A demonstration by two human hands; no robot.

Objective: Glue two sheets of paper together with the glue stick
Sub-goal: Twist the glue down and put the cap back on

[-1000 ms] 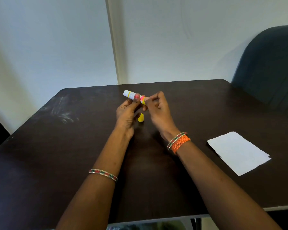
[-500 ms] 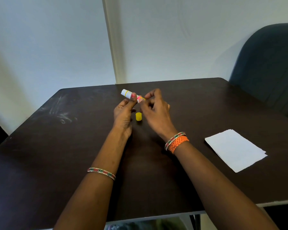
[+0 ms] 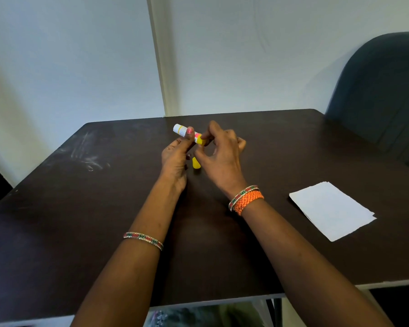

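Dark table (image 3: 57, 208): one glue stick (image 3: 187, 134) held above its far middle, left hand (image 3: 175, 159) gripping the barrel, right hand (image 3: 220, 156) pinching its yellow end; one yellow cap (image 3: 196, 163) below; two stacked paper sheets (image 3: 331, 210) near the right edge.

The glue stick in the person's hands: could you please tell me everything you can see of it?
The white plastic glue stick is a slim tube with yellow bands, a pink patch and a yellow end. It is held above the dark table, nearly level, with its white end pointing left and away. The left hand grips its middle, thumb on top; the right hand pinches the yellow end. Its small yellow cap lies on the table below, so it is uncapped.
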